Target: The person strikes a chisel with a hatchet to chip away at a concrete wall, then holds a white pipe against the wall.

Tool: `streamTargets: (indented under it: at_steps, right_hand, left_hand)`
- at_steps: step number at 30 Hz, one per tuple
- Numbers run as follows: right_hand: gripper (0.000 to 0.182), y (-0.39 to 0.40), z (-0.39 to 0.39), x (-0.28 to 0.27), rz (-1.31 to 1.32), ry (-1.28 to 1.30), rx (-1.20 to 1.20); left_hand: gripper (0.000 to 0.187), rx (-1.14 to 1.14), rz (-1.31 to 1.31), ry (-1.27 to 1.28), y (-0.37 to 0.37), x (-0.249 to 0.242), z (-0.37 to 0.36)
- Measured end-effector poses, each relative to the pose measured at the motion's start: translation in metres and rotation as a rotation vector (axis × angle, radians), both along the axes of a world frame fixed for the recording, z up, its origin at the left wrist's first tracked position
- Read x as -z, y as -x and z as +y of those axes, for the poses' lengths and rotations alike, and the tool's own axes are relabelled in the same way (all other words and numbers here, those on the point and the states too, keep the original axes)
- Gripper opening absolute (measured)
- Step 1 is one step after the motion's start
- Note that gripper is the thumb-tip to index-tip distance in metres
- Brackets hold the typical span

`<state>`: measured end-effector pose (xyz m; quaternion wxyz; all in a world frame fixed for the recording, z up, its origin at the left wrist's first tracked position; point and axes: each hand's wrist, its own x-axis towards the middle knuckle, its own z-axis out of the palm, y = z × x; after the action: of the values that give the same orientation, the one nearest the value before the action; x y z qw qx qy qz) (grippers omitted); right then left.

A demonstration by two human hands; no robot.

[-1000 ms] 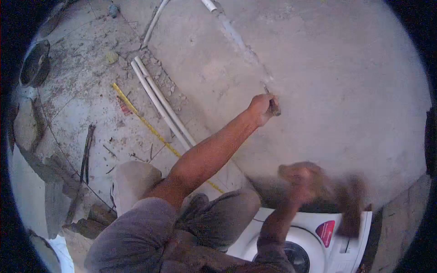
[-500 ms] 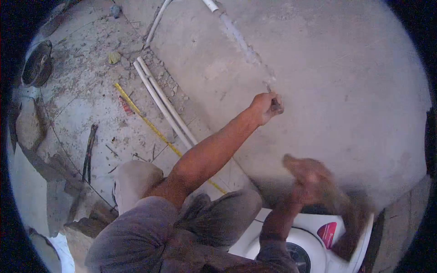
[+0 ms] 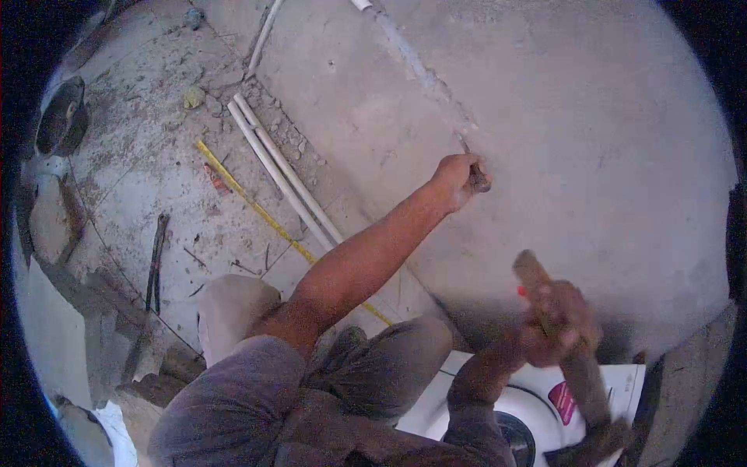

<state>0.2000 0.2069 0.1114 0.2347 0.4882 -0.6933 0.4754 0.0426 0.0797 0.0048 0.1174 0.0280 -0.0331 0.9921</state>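
Observation:
My left hand (image 3: 457,180) is closed around a chisel (image 3: 481,182). The chisel's thin tip meets the wall (image 3: 591,163) at the lower end of a rough chipped groove (image 3: 424,74). Lower and to the right, my right hand (image 3: 559,323) grips a hammer by its wooden handle (image 3: 585,381). One end of the handle sticks out above the fist. The hammer's dark head hangs below, blurred, in front of a white appliance (image 3: 459,362) with a round door and a pink sticker.
Two white pipes (image 3: 284,175) and an extended yellow tape measure (image 3: 264,216) lie on the tiled floor among rubble. A dark long-handled tool (image 3: 156,261) and a black bucket (image 3: 62,117) are at the left. White conduit (image 3: 264,39) runs up the wall.
My right hand, smeared by motion before, has shifted slightly right with the hammer, whose handle now stands steeper. My left hand keeps the chisel at nearly the same spot.

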Motion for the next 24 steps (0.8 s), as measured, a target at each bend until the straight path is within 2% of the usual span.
streamTargets:
  at_steps: [1,2,3,5,7,10,11,13,14,15,16,17,18,19,20,21,23,24]
  right_hand:
    - [0.018,-0.004,-0.010,-0.016,0.002,0.127,-0.281]
    - [0.019,0.001,0.005,0.009,0.081,-0.284,0.226]
    - [0.022,0.007,0.021,0.035,0.267,-0.799,0.648]
    - [0.026,0.059,0.038,0.106,-0.188,-0.925,0.920]
    - [0.028,0.058,0.019,0.107,-0.660,-0.619,0.859]
    - [0.029,0.020,0.020,0.063,-0.160,-0.400,0.755]
    - [0.029,0.011,0.018,0.041,-0.037,-0.290,0.634]
    - [0.030,-0.003,0.001,-0.001,0.093,-0.062,0.142]
    - [0.030,-0.005,-0.003,-0.005,0.120,-0.078,0.039]
    - [0.030,-0.002,-0.002,0.005,0.140,-0.214,0.146]
    - [0.031,0.005,0.004,0.026,0.128,-0.471,0.447]
    - [0.031,0.021,0.011,0.056,-0.011,-0.691,0.708]
    - [0.031,0.040,0.015,0.081,-0.247,-0.751,0.828]
    - [0.032,0.054,0.014,0.097,-0.597,-0.658,0.829]
    - [0.032,0.051,0.006,0.089,-0.674,-0.555,0.778]
    - [0.033,0.046,-0.001,0.076,-0.583,-0.522,0.757]
    - [0.030,0.014,0.014,0.067,-0.049,-0.599,0.960]
    - [0.028,0.010,0.014,0.041,-0.027,-0.782,1.092]
  left_hand:
    - [0.015,-0.022,0.007,-0.020,0.001,0.000,0.000]
    - [0.015,-0.019,0.008,-0.022,0.000,-0.001,-0.001]
    - [0.015,0.000,-0.001,-0.011,0.001,0.000,-0.001]
    - [0.016,0.017,0.005,0.004,0.000,0.002,0.004]
    - [0.017,-0.082,-0.012,0.073,-0.001,0.004,0.006]
    - [0.017,-0.026,-0.020,0.089,-0.001,0.002,0.003]
    - [0.017,-0.023,-0.025,0.094,-0.002,0.000,0.000]
    - [0.018,-0.044,-0.001,0.117,-0.004,-0.002,-0.002]
    - [0.018,-0.046,-0.001,0.113,-0.002,-0.002,-0.002]
    - [0.018,-0.041,-0.018,0.088,0.000,-0.001,0.000]
    - [0.018,-0.035,-0.032,0.064,0.001,-0.001,0.001]
    - [0.018,-0.042,-0.021,0.064,0.001,-0.002,-0.003]
    - [0.017,-0.008,-0.013,0.110,-0.001,-0.002,-0.007]
    - [0.017,0.035,-0.006,0.156,-0.005,-0.001,-0.005]
    - [0.017,0.032,0.007,0.167,-0.004,0.001,-0.001]
    - [0.017,-0.003,0.014,0.124,0.005,0.001,0.001]
    - [0.017,0.009,-0.021,0.077,0.001,0.009,0.011]
    - [0.013,-0.018,0.003,0.075,0.005,0.003,0.003]
